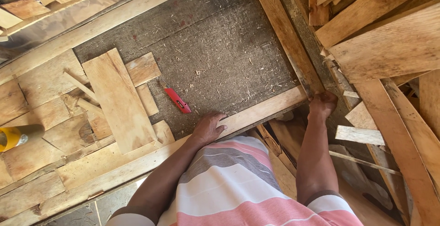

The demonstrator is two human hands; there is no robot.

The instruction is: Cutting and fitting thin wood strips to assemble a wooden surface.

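Left hand rests flat, fingers spread, on the near frame rail, whose long axis runs rightward to the corner where the right hand grips it closed; red utility knife lies just beyond the left.

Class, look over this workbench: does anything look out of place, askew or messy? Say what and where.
Sawdust and chips are strewn over the dark bench top. Loose offcut boards lie overlapping at odd angles at its left end. A red utility knife lies among the chips, near the left hand. The right hand grips the frame corner.
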